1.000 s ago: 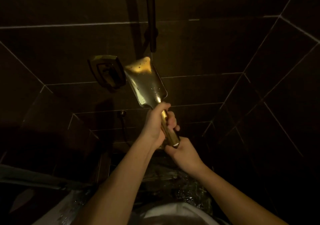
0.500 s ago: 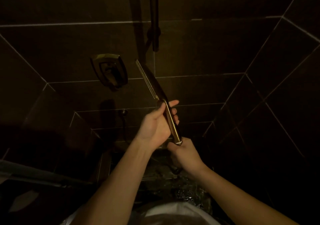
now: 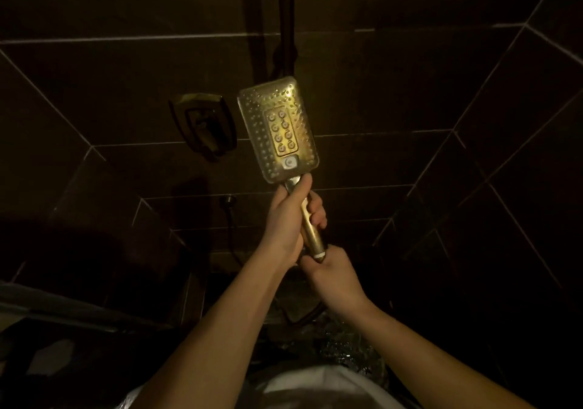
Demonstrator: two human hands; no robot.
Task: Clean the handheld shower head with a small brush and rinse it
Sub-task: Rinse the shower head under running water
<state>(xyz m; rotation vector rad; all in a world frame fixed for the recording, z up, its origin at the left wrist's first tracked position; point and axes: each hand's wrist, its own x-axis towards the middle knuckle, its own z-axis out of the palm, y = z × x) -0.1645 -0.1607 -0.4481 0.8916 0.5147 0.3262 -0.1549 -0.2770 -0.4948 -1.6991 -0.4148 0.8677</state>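
Note:
The gold handheld shower head [image 3: 277, 127] is held upright in front of me, its rectangular nozzle face turned toward the camera, with a white button near the handle. My left hand [image 3: 285, 219] grips the upper part of the gold handle. My right hand [image 3: 328, 271] grips the bottom end of the handle, where the dark hose [image 3: 303, 317] joins and loops down below. No brush is visible.
Dark tiled walls enclose the shower. A gold wall control plate [image 3: 205, 124] sits left of the shower head. A dark vertical rail [image 3: 288, 14] runs up the wall behind it. A small hose outlet [image 3: 227, 202] is lower on the wall. Wet floor glints below.
The shower head has been rotated about its handle: first its smooth back showed, then its thin edge, and now the nozzle face looks at me. Both hands stayed on the handle.

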